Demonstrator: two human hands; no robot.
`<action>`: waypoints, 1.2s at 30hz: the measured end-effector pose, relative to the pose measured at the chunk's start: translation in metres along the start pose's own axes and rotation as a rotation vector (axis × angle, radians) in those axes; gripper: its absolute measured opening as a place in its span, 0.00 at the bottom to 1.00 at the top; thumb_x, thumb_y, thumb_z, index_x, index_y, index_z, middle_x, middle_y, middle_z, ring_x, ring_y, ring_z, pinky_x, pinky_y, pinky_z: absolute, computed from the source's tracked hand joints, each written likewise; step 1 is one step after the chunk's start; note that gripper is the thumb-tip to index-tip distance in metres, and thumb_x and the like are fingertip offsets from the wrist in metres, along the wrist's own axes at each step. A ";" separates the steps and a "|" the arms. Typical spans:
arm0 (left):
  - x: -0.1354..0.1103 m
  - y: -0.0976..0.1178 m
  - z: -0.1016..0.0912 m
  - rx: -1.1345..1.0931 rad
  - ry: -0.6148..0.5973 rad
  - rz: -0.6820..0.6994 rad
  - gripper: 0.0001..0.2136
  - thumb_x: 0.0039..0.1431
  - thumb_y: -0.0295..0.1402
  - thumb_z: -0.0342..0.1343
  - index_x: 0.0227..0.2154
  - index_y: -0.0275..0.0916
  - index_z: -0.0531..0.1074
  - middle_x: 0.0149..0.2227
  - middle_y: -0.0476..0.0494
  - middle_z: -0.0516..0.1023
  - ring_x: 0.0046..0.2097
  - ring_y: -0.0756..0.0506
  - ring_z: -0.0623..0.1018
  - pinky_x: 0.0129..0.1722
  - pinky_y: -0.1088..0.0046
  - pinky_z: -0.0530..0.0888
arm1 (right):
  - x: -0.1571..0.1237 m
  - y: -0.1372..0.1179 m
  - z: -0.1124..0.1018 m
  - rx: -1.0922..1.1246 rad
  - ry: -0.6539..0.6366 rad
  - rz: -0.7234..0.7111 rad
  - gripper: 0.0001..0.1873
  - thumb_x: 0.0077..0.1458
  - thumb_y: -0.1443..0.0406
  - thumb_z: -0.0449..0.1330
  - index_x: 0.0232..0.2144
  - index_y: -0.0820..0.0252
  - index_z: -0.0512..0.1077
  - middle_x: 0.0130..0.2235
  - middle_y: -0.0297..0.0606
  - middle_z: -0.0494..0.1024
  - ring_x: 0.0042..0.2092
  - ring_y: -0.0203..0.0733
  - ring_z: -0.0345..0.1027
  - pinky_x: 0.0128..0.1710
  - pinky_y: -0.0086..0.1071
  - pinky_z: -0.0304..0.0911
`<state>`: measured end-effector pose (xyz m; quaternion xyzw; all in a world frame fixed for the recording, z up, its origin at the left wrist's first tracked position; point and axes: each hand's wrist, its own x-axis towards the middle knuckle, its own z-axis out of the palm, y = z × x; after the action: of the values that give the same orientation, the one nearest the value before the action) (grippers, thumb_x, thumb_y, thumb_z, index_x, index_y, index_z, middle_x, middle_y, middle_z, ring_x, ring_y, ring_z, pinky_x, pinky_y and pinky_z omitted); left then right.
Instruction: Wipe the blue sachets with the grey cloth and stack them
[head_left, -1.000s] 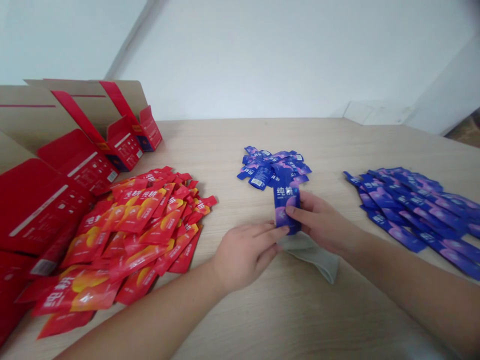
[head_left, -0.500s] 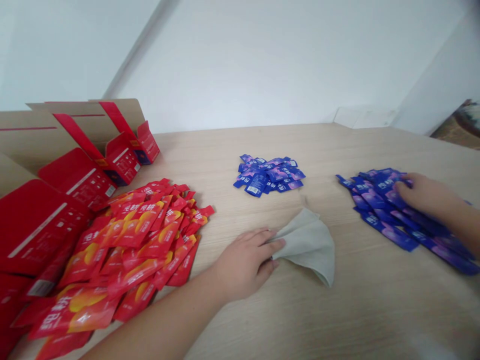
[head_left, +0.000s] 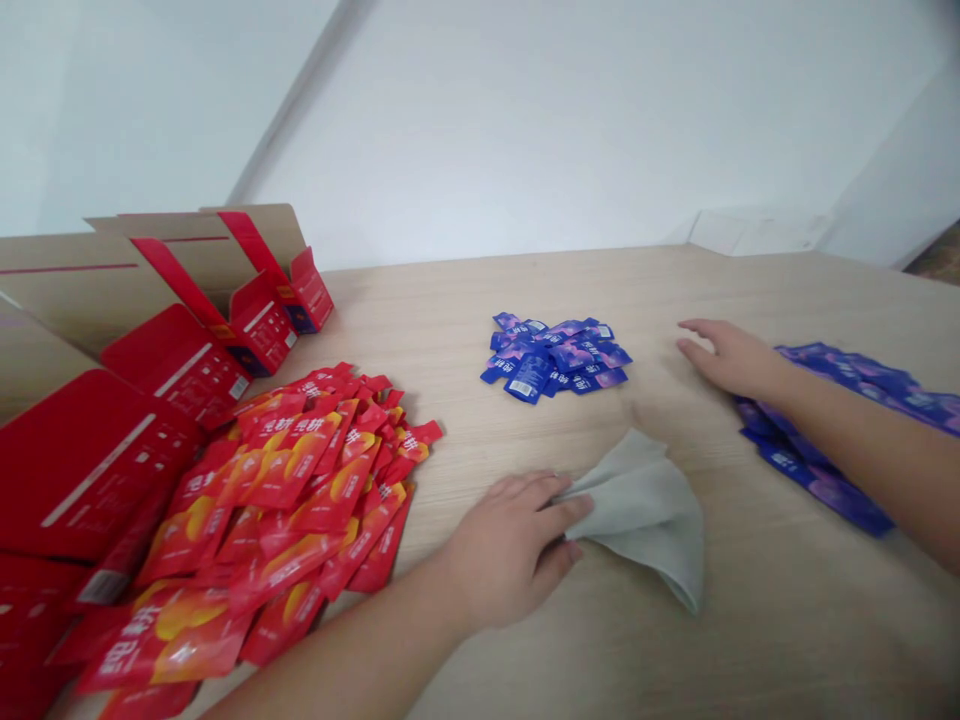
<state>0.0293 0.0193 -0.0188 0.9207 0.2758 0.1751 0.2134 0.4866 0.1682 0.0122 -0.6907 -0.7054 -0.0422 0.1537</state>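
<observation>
My left hand [head_left: 510, 545] lies flat on the wooden table [head_left: 750, 640], fingertips resting on the edge of a grey-green cloth [head_left: 649, 505]. My right hand [head_left: 731, 358] hovers open and empty, fingers stretched left, between a small heap of little blue sachets [head_left: 555, 355] and a row of long blue sachets [head_left: 840, 425] that my forearm partly covers. A big pile of red and orange sachets [head_left: 300, 500] lies to the left of my left hand.
Several open red cartons [head_left: 172, 350] with brown flaps stand along the left side of the table. A white wall runs behind the table's far edge.
My right hand set the blue sachet down on the right-hand row, then swung back left, empty. My left hand stayed on the cloth.
</observation>
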 end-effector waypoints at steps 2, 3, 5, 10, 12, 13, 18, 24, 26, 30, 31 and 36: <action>0.000 0.001 0.000 -0.005 -0.002 -0.011 0.24 0.72 0.39 0.58 0.69 0.47 0.69 0.70 0.36 0.71 0.69 0.33 0.72 0.69 0.47 0.68 | 0.034 -0.038 0.024 0.067 -0.039 -0.061 0.31 0.74 0.53 0.51 0.70 0.67 0.66 0.70 0.60 0.70 0.70 0.56 0.65 0.68 0.42 0.59; 0.000 0.001 0.000 -0.007 -0.006 -0.015 0.24 0.72 0.40 0.58 0.69 0.47 0.69 0.70 0.37 0.71 0.69 0.34 0.72 0.68 0.48 0.68 | 0.052 -0.055 0.035 0.088 -0.055 -0.076 0.33 0.74 0.52 0.52 0.70 0.67 0.65 0.71 0.59 0.69 0.71 0.56 0.63 0.70 0.42 0.58; -0.001 0.002 -0.001 -0.011 -0.015 -0.019 0.24 0.73 0.41 0.57 0.69 0.47 0.68 0.70 0.37 0.71 0.69 0.34 0.72 0.68 0.49 0.69 | 0.089 -0.086 0.055 0.113 -0.095 -0.091 0.37 0.72 0.48 0.54 0.71 0.69 0.63 0.73 0.59 0.65 0.74 0.57 0.59 0.73 0.42 0.53; -0.004 -0.002 0.005 -0.028 0.009 -0.032 0.25 0.74 0.44 0.56 0.70 0.52 0.66 0.70 0.41 0.72 0.69 0.34 0.72 0.67 0.50 0.69 | 0.169 -0.149 0.091 0.128 -0.237 -0.050 0.52 0.66 0.35 0.54 0.73 0.71 0.60 0.74 0.64 0.61 0.74 0.65 0.58 0.73 0.49 0.53; -0.005 -0.007 0.010 -0.027 0.020 -0.016 0.25 0.74 0.46 0.55 0.70 0.53 0.65 0.70 0.43 0.71 0.69 0.35 0.71 0.67 0.50 0.69 | 0.192 -0.173 0.101 0.119 -0.319 -0.040 0.57 0.61 0.31 0.56 0.72 0.71 0.61 0.72 0.66 0.64 0.71 0.68 0.62 0.70 0.51 0.58; -0.006 -0.009 0.013 -0.020 0.023 -0.004 0.25 0.74 0.47 0.54 0.70 0.53 0.65 0.71 0.44 0.71 0.70 0.35 0.71 0.67 0.51 0.69 | 0.202 -0.184 0.105 0.108 -0.361 -0.037 0.58 0.59 0.30 0.58 0.71 0.72 0.63 0.71 0.66 0.66 0.70 0.69 0.65 0.68 0.52 0.61; -0.006 -0.020 0.023 0.038 0.026 0.051 0.25 0.76 0.50 0.52 0.70 0.52 0.64 0.71 0.44 0.71 0.69 0.35 0.73 0.65 0.54 0.70 | 0.235 -0.225 0.113 0.036 -0.555 -0.036 0.47 0.47 0.35 0.73 0.55 0.66 0.79 0.55 0.60 0.83 0.58 0.71 0.75 0.58 0.54 0.70; -0.005 -0.018 0.023 0.033 0.021 0.036 0.25 0.76 0.50 0.51 0.70 0.52 0.65 0.71 0.43 0.71 0.68 0.34 0.73 0.65 0.52 0.71 | 0.235 -0.242 0.102 0.018 -0.732 -0.040 0.22 0.66 0.51 0.67 0.51 0.61 0.78 0.52 0.45 0.82 0.50 0.50 0.78 0.51 0.48 0.76; -0.005 -0.016 0.021 0.009 0.019 0.028 0.25 0.75 0.49 0.52 0.70 0.52 0.64 0.71 0.43 0.71 0.69 0.35 0.73 0.66 0.53 0.70 | 0.228 -0.244 0.098 0.030 -0.747 -0.056 0.19 0.70 0.55 0.65 0.55 0.60 0.76 0.55 0.44 0.80 0.51 0.48 0.78 0.51 0.47 0.77; -0.005 -0.013 0.017 -0.029 0.020 0.004 0.25 0.75 0.48 0.53 0.70 0.53 0.64 0.70 0.44 0.71 0.70 0.36 0.71 0.67 0.52 0.68 | 0.213 -0.248 0.092 0.036 -0.701 -0.080 0.20 0.70 0.57 0.65 0.58 0.59 0.74 0.58 0.45 0.78 0.52 0.49 0.77 0.51 0.48 0.77; -0.005 -0.012 0.016 -0.032 0.020 -0.001 0.25 0.75 0.48 0.53 0.70 0.53 0.64 0.70 0.44 0.71 0.70 0.36 0.71 0.67 0.52 0.68 | 0.209 -0.249 0.091 0.033 -0.677 -0.088 0.20 0.70 0.57 0.65 0.58 0.59 0.74 0.58 0.45 0.78 0.53 0.49 0.77 0.52 0.48 0.77; -0.004 -0.006 0.010 -0.035 0.004 -0.024 0.25 0.74 0.45 0.55 0.71 0.53 0.64 0.71 0.44 0.70 0.70 0.35 0.71 0.68 0.51 0.68 | 0.195 -0.251 0.083 0.050 -0.528 -0.146 0.20 0.70 0.56 0.65 0.58 0.59 0.74 0.58 0.45 0.77 0.54 0.51 0.76 0.53 0.49 0.76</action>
<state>0.0279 0.0186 -0.0311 0.9131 0.2843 0.1790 0.2308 0.2254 0.3674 0.0252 -0.6210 -0.7698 0.1459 -0.0221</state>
